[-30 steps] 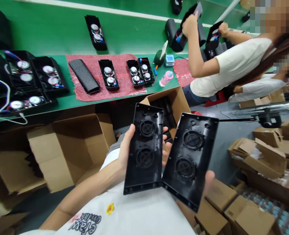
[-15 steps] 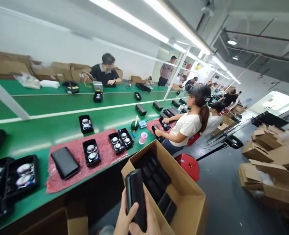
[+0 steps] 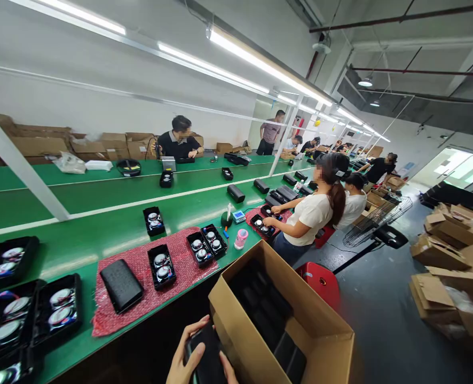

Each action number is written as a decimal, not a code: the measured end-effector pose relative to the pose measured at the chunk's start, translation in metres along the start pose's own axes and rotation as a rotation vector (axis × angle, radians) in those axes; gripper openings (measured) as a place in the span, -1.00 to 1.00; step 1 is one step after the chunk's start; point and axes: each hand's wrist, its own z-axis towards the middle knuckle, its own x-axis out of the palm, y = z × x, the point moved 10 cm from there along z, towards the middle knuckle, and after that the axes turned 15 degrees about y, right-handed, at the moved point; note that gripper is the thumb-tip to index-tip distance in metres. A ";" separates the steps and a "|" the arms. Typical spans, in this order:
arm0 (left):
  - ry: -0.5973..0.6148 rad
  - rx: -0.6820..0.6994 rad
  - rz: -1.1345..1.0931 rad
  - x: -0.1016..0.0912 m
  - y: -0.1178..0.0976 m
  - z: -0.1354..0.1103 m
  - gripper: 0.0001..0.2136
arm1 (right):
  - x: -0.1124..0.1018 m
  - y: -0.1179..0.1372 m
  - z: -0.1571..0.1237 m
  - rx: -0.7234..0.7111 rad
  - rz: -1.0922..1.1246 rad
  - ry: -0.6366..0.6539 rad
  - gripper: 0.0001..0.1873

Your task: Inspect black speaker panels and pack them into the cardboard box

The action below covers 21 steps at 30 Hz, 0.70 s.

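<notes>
Both of my hands grip a black speaker case (image 3: pixel 209 354) low in the view, beside the near left wall of an open cardboard box (image 3: pixel 236 333). My left hand (image 3: pixel 184 356) wraps its left side, thumb across the face. Only some fingers of my right hand (image 3: pixel 228 369) show, pressed on the case's right side; the frame's lower edge cuts off the rest. Inside the box lie several similar black cases (image 3: pixel 256 298). On red bubble wrap (image 3: pixel 100 306) to the left rest a closed black case (image 3: pixel 121 285) and open housings (image 3: pixel 162 265) with round silver speakers.
The long green workbench (image 3: pixel 112 224) carries more open housings (image 3: pixel 58 309), a pink cup (image 3: pixel 241 239) and a small blue device (image 3: pixel 239 216). A co-worker in white (image 3: pixel 312 213) sits beyond the box, near a red stool (image 3: pixel 320 282). A floor fan (image 3: pixel 384 234) and cartons (image 3: pixel 440 256) stand right.
My hands have lowered the black case from in front of the box's opening to beside its left wall. The camera view has shifted. The co-worker's hands have moved over an open housing.
</notes>
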 end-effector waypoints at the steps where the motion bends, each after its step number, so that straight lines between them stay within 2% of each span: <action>1: 0.001 0.002 0.022 -0.007 0.003 -0.003 -0.42 | 0.007 -0.004 0.007 0.034 0.011 0.046 -0.16; 4: -0.064 0.036 0.036 -0.023 0.011 -0.016 -0.40 | 0.020 -0.014 0.013 0.080 0.028 0.102 -0.18; 7: -0.085 0.005 0.080 -0.026 0.011 -0.025 -0.44 | 0.036 -0.022 -0.008 0.118 0.062 0.144 -0.18; 9: -0.073 0.000 0.087 -0.022 0.003 -0.029 -0.48 | 0.047 -0.013 -0.032 0.092 0.098 0.164 0.00; 12: -0.002 0.076 0.045 -0.004 -0.014 -0.025 -0.49 | 0.048 0.025 -0.067 -0.062 0.177 0.123 0.38; 14: 0.084 0.120 0.021 0.016 -0.015 -0.014 -0.48 | 0.036 0.038 -0.079 -0.053 0.203 0.074 0.39; 17: 0.205 0.098 0.014 0.050 0.001 0.015 -0.48 | 0.007 0.031 -0.079 0.052 0.160 0.028 0.37; 19: 0.267 0.066 0.027 0.072 0.016 0.038 -0.40 | -0.028 0.015 -0.074 0.069 0.097 -0.014 0.33; 21: 0.251 0.059 0.039 0.080 0.034 0.062 -0.27 | -0.083 -0.011 -0.068 0.081 -0.046 -0.093 0.27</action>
